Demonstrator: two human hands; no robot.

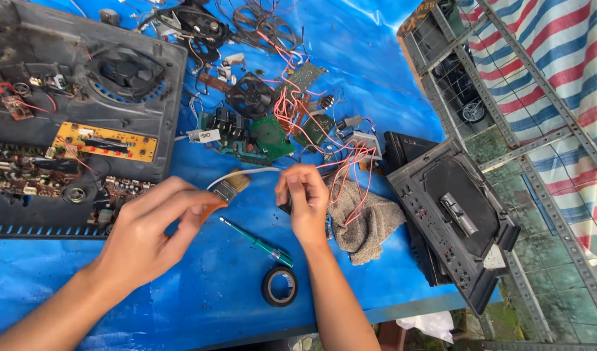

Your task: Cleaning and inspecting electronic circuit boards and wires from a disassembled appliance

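Left hand point(146, 234) is gripping a paintbrush point(228, 188) by its handle near the bench's front edge. Right hand point(305, 201) is pinching a small dark part, mostly hidden. Circuit boards point(246, 136) are lying stripped out mid-bench; brushing looks unfinished.

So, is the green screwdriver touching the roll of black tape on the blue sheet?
Apart. The head view shows a strip of blue sheet between the green screwdriver and the roll of black tape, just below the screwdriver's handle end.

No packages, labels, signs or screens.
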